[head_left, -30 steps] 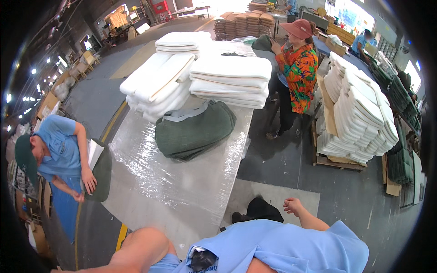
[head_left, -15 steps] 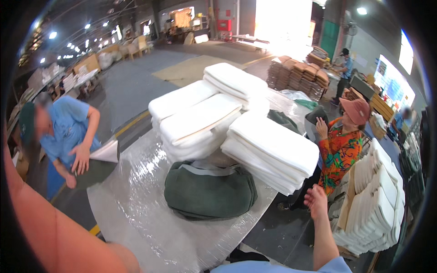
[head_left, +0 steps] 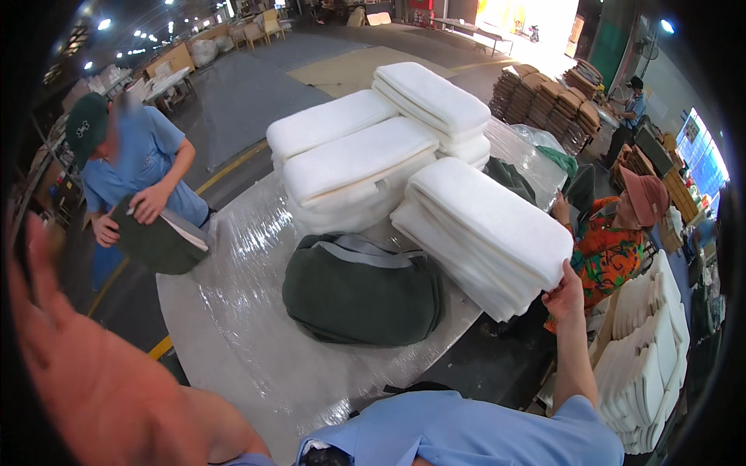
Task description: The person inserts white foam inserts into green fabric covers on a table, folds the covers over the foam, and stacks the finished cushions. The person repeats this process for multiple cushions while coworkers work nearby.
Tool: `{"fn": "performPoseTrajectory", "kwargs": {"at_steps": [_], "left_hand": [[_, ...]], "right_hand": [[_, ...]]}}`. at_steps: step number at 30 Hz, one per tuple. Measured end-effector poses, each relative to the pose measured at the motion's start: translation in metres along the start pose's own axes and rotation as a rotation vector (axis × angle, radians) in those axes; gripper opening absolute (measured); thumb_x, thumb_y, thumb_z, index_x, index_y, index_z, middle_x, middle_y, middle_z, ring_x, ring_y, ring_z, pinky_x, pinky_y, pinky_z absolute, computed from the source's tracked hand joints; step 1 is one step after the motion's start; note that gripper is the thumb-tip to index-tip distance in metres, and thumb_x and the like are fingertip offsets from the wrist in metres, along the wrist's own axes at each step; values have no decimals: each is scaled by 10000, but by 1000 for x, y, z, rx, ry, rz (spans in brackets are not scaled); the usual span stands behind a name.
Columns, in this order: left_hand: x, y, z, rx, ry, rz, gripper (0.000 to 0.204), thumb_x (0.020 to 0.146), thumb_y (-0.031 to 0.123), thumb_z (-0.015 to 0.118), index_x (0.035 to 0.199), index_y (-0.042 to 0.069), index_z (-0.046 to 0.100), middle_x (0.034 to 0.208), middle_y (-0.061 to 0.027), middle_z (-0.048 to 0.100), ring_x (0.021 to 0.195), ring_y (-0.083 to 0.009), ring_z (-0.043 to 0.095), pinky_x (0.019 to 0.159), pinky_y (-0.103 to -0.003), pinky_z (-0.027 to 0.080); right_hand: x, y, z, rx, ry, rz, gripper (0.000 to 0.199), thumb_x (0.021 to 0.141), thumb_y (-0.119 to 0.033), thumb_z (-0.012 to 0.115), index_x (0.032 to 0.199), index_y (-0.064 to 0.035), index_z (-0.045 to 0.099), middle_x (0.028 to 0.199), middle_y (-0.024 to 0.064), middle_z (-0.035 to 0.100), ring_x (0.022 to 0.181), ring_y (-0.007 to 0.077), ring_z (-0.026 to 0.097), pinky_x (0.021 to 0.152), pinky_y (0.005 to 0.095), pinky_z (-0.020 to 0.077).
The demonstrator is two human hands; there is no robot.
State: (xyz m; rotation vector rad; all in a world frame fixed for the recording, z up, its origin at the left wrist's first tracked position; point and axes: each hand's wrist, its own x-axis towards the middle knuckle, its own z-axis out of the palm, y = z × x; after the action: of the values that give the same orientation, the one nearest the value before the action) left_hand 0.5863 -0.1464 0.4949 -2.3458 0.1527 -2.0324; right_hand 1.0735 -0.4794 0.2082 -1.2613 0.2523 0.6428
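At the right, my right hand (head_left: 566, 292) is closed on the near right corner of a folded white pad (head_left: 489, 210), the top one of a stack of thick, soft pads. My left hand (head_left: 85, 349) is raised large and close at the left edge, blurred, its fingers apart and nothing in them. Between my arms, a pile of dark green fabric covers (head_left: 361, 299) with grey edging lies on the plastic-covered table (head_left: 233, 311). Behind it stand more white pad stacks (head_left: 357, 163).
A person in a blue shirt (head_left: 155, 147) handles a green cover (head_left: 159, 241) at the left. At the right is another person in an orange patterned top (head_left: 610, 245). White pads (head_left: 645, 349) stand stacked at the lower right; brown bundles (head_left: 548, 105) stand beyond.
My right hand has moved up and closed on the white pad's corner. My left hand has come into view. The view has shifted, and the left co-worker has lifted the green cover.
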Motion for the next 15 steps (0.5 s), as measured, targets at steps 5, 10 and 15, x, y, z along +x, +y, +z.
{"fn": "performPoseTrajectory", "kwargs": {"at_steps": [5,10,15], "left_hand": [[-117,16,-15,107,-21,-618,588,1014,307,683,1467,-37,533,1567,-279,484,1467,-400,472,1192,-531,389],[-230,68,-26,-59,68,-1359,403,1018,63,653,1404,-48,611,1449,-185,615,1331,-276,602,1160,-408,442],[-267,93,-65,-215,29,-1648,339,1041,47,627,1365,-49,640,1296,-160,701,1182,-234,675,1078,-369,506]], "right_hand": [[-16,-16,66,-4,-7,-29,606,908,-547,774,1359,-179,606,1255,31,675,1159,247,618,896,444,472],[-3,-6,71,80,-47,-104,629,907,-292,776,1461,-107,542,1332,101,657,1291,335,598,1092,588,446],[-17,-4,59,84,-147,-395,561,896,-160,730,1400,-10,534,1235,145,666,1139,336,669,1024,482,553]]}}
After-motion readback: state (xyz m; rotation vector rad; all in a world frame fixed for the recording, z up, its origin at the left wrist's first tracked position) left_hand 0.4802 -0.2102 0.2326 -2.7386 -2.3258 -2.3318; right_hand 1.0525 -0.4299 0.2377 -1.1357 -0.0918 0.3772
